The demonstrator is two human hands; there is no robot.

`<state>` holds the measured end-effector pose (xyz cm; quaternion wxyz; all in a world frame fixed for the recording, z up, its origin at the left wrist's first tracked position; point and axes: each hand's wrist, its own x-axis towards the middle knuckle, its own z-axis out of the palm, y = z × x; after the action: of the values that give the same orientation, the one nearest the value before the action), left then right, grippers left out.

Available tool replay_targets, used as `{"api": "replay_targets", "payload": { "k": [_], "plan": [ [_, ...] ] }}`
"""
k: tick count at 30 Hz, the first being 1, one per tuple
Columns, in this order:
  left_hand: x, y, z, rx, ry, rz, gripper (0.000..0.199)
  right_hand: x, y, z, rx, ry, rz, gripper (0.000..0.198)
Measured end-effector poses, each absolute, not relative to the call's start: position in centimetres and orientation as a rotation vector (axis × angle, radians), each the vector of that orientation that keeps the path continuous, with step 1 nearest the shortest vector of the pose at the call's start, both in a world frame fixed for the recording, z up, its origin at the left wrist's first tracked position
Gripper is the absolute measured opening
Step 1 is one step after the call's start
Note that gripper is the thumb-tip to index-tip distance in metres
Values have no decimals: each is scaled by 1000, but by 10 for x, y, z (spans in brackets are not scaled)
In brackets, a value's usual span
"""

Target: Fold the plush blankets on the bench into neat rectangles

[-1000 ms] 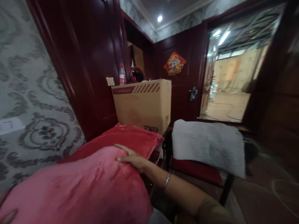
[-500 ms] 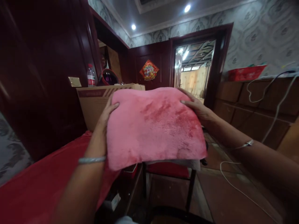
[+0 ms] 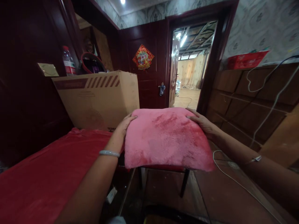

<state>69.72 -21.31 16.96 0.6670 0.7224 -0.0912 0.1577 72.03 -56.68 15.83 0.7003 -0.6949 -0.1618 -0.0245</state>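
Note:
A pink plush cushion point(image 3: 165, 141) with darker red patches is spread between my two hands in the middle of the view. My left hand point(image 3: 123, 127) grips its left edge, thumb on the top surface and the other fingers mostly hidden. On the right edge my right hand point(image 3: 202, 123) has a similar hold, thumb on top. A chair with dark legs point(image 3: 184, 183) and a red seat stands below the cushion, which hides most of it. Whether the cushion touches the chair, I cannot tell.
To the left lies a table with a red cloth point(image 3: 53, 161). A large cardboard box point(image 3: 100, 99) stands behind it, with a bottle point(image 3: 68, 60) at its back. Brown boxes point(image 3: 257, 112) line the right wall, and a white cable point(image 3: 235, 183) runs over the floor. A doorway opens ahead.
Both hands have lowered the cushion toward the chair and moved it slightly right in view. The camera has tilted downward, showing more of the cardboard box and red cloth.

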Motion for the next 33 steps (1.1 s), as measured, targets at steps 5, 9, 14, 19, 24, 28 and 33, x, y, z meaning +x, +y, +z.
{"api": "replay_targets", "payload": {
  "k": [5,9,14,19,24,28,33],
  "plan": [
    [703,-217,184,1493,-150,271,55,715,-574,161,-1546,-310,-168,79],
    [705,-220,187,1559,44,189,43,715,-578,159,-1660,-366,-165,74],
    [698,-213,197,1784,61,201,38,716,-586,161,-1961,-356,-349,65],
    [687,-219,217,2079,-43,563,62,708,-584,187,-2330,-473,-786,70],
    [680,-265,219,2373,-553,734,81,706,-550,204,-2419,-862,-965,86],
    [679,-285,194,2698,-535,501,96,714,-535,179,-2600,-1033,-668,88],
    [682,-281,174,2797,-528,473,95,719,-536,161,-2611,-1057,-681,82]
  ]
}}
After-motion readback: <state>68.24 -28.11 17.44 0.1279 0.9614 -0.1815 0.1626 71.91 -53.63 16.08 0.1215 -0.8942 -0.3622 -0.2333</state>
